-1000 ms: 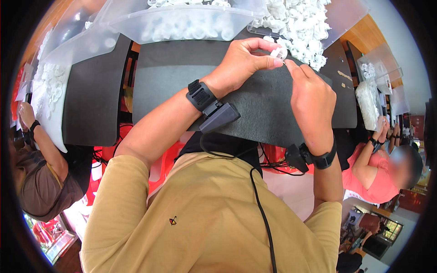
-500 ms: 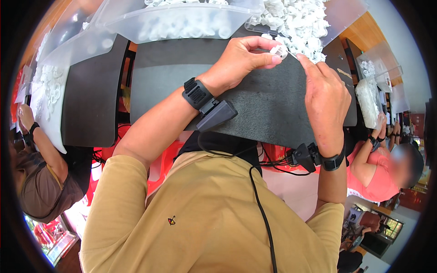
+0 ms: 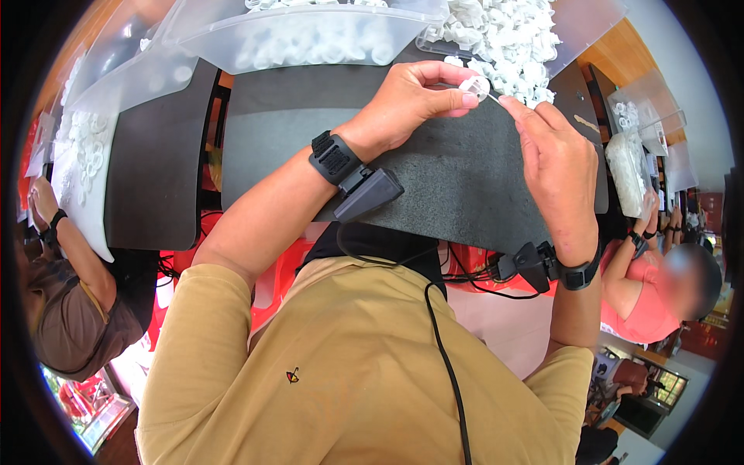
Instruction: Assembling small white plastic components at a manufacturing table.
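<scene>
Left hand (image 3: 411,105) pinches small clear plastic part (image 3: 474,87); right hand (image 3: 554,167) fingertips on its thin stem (grip unclear). White parts pile (image 3: 504,35) just beyond hands, on worktop (image 3: 457,178).

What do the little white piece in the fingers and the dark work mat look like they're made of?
Small white piece: likely translucent moulded plastic, glossy; light passes through it, like the white pile beyond. Dark mat: probably foam or rubber, matte; fine grainy surface, no shine.

Desk (image 3: 434,178): dark grey, matte top, centre frame. On it: heap of small white plastic parts (image 3: 504,35), upper right; translucent plastic bag of white parts (image 3: 310,35), upper centre.
</scene>
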Available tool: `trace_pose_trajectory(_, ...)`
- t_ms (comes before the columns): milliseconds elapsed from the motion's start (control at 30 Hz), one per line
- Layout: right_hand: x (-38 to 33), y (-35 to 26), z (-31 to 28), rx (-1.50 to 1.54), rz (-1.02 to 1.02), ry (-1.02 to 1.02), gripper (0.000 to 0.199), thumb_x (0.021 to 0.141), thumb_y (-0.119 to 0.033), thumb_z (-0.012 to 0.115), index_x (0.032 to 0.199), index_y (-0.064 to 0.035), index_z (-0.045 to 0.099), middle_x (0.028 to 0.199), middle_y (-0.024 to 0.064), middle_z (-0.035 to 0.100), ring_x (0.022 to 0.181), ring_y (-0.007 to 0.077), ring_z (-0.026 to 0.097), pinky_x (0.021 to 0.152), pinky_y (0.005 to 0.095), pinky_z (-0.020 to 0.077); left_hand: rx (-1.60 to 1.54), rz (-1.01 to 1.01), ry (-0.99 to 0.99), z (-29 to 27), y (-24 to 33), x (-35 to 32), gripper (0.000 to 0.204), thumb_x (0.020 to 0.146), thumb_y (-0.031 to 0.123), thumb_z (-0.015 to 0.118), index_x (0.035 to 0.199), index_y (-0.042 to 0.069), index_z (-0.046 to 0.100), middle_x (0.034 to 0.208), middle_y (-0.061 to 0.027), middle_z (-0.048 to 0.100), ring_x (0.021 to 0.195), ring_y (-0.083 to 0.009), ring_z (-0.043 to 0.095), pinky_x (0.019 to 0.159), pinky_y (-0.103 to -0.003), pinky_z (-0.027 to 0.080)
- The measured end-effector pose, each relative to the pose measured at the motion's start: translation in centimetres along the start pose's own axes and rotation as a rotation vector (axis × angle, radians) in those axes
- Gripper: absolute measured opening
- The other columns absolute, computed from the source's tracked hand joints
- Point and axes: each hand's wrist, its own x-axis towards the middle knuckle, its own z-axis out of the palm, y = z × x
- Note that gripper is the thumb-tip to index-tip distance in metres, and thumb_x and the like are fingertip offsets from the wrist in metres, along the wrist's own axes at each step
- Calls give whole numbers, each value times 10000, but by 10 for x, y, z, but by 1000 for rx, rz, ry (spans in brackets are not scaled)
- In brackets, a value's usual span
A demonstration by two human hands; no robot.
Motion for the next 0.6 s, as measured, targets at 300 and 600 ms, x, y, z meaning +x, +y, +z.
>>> trace_pose_trajectory(300,2,-1,-2,-10,-14,-1,286,820,-62,564,1069,-149,675,789,65,561,665,272,612,550,376,482,33,8,-24,-2,-3,1,341,842,86,699,1157,-11,609,1060,-89,656,954,-140,641,844,-267,535)
trace_pose_trajectory(600,1,-4,-2,-52,-6,-14,269,819,-72,569,1050,-143,686,787,56,564,675,259,614,558,372,486,53,19,-31,0,-2,0,331,846,80,693,1151,-17,612,1058,-90,658,941,-137,642,837,-263,536)
